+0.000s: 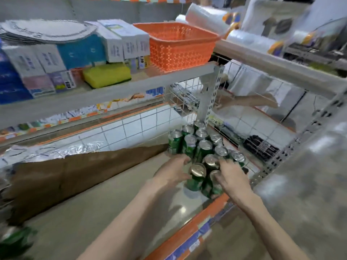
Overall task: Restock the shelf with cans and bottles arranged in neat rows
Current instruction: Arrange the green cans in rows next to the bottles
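Several green cans with silver tops stand in rows at the right end of the lower shelf, beside the wire mesh divider. My left hand grips the nearest front can from its left side. My right hand holds the can beside it from the right, fingers curled over its top. Both arms reach in from the bottom of the frame.
A brown cardboard sheet with foil leans along the shelf's back. Green packaging lies blurred at the lower left. Above, the upper shelf holds an orange basket, boxes and a yellow sponge. Another person's arm shows beyond the mesh.
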Tool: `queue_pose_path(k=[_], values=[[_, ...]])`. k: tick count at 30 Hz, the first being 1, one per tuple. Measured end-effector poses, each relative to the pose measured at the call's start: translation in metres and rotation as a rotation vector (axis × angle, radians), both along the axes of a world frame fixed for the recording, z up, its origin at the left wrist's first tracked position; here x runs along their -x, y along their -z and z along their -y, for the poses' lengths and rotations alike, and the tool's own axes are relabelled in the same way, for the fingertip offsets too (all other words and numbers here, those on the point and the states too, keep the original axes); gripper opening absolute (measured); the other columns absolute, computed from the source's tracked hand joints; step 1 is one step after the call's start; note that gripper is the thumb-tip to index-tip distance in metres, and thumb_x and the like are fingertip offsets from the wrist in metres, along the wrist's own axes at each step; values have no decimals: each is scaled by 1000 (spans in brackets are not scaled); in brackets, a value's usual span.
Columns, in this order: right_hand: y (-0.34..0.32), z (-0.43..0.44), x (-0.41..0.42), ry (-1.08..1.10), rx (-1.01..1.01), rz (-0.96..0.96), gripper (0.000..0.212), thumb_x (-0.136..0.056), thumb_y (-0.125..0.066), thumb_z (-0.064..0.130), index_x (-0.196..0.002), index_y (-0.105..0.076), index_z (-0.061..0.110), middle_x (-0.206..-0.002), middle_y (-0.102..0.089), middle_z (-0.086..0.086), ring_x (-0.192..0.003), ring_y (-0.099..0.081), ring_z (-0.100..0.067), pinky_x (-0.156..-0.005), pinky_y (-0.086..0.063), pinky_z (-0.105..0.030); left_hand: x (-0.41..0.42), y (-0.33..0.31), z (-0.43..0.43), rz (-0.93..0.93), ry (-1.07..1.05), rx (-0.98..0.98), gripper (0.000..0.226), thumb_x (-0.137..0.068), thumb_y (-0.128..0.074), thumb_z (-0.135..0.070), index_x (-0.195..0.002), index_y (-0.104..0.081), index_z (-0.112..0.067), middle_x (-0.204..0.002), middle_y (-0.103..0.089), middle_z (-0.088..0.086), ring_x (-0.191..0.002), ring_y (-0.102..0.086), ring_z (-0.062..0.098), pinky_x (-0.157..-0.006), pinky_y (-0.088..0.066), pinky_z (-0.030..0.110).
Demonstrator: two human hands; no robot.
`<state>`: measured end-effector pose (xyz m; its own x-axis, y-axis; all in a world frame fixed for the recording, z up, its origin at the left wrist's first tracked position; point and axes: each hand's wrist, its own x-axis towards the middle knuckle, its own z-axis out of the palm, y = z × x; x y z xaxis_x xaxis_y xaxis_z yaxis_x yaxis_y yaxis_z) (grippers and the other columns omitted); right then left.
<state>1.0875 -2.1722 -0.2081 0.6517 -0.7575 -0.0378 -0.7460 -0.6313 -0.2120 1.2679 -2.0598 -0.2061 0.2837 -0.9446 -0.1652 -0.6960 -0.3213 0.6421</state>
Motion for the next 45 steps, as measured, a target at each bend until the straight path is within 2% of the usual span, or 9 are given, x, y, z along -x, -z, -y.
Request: queue_pose_path(k=[4,7,13,19,23,28,34,37,45], values=[[3,8,11,-27,-139,-95,45,-89,-67,30,-128,-51,15,-125,-53,-9,-119,-54,-30,-90,-46,-36,18,8,33,21,54,-30,47,-81,-77,-24,-124,-61,-18,-127,-62,0,-113,-60,18,-94,-50,33],[8,8,14,-50,-165,-36,42,-86,-71,31,-118,-52,14,-109,-53,-1,-109,-59,-23,-86,-46,-32,21,18,46,41,58,-81,60,-75,-82,-32,-129,-57,-24,-128,-60,-2,-111,-60,20,-95,-51,42],[11,5,10,-35,-120,-7,68,-82,-76,29,-137,-38,17,-107,-66,-3,-104,-62,-25,-85,-56,-43,18,28,42,14,45,-47,43,-79,-80,-31,-118,-64,-21,-119,-68,-5,-101,-65,16,-89,-53,35],[13,-10,2,17,-13,0,61,-86,-73,31,-132,-40,8,-102,-65,-5,-98,-62,-25,-75,-56,-40,-2,21,0,64,12,-28,43,-81,-75,-34,-122,-63,-26,-117,-68,-5,-101,-64,17,-80,-49,30],[7,-30,-18,-92,0,-12,52,-86,-67,16,-128,-37,8,-82,-67,-2,-77,-63,-24,-67,-55,-40,-36,2,-58,60,-63,-6,32,-77,-76,-37,-108,-66,-33,-100,-69,-11,-88,-63,10,-66,-42,22],[-8,-107,-83,-356,-52,5,36,-88,-62,22,-118,-44,13,-97,-67,-9,-91,-63,-32,-62,-38,-34,-77,-34,-163,95,-200,-51,42,-73,-79,-37,-113,-69,-30,-105,-72,-11,-93,-65,9,-80,-55,31],[-19,-242,-157,-527,-218,-42,35,-91,-54,24,-123,-44,16,-109,-66,-15,-97,-63,-35,-73,-48,-37,-94,-50,-322,172,-326,-139,50,-66,-72,-49,-111,-70,-25,-102,-74,-7,-92,-67,13,-81,-56,36],[-19,-298,-171,-658,-182,-58,33,-92,-53,22,-124,-46,14,-109,-67,-15,-95,-62,-34,-67,-43,-34,-92,-43,-397,193,-353,-183,48,-69,-76,-45,-112,-68,-25,-103,-73,-7,-94,-67,12,-82,-55,37],[2,-399,-177,-912,-229,2,16,-91,-52,27,-97,-41,16,-90,-62,-12,-76,-63,-34,-67,-53,-48,-73,-19,-531,153,-519,-198,57,-76,-81,-34,-129,-64,-19,-122,-68,-6,-111,-62,7,-93,-48,20]])
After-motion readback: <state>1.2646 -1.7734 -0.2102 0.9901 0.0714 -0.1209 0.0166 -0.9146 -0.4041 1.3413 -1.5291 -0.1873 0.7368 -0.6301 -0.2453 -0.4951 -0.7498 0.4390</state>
